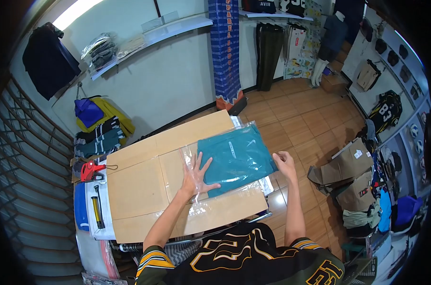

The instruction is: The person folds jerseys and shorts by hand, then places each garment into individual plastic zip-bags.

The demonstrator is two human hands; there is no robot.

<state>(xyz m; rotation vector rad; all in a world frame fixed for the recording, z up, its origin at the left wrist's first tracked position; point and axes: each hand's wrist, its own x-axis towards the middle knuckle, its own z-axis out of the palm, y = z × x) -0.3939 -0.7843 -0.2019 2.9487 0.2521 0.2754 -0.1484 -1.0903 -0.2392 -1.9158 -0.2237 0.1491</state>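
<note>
A folded teal garment (237,156) in a clear plastic bag (190,154) lies on a flattened cardboard sheet (139,190). Small white print shows on the fabric through the shiny plastic. My left hand (195,178) is spread flat over the bag's left end and the garment's left edge, fingers apart. At the opposite side, my right hand (285,166) pinches the right edge of the bag near its corner. Its fingertips are closed, and the exact bit of plastic between them is partly hidden.
On the table's left are a red tool (91,171) with a cord and a yellow-and-black cylinder (96,212). Folded clothes (99,137) are stacked behind them. A blue pillar (225,52) stands beyond the table. Cardboard boxes (346,164) and clothes sit on the right.
</note>
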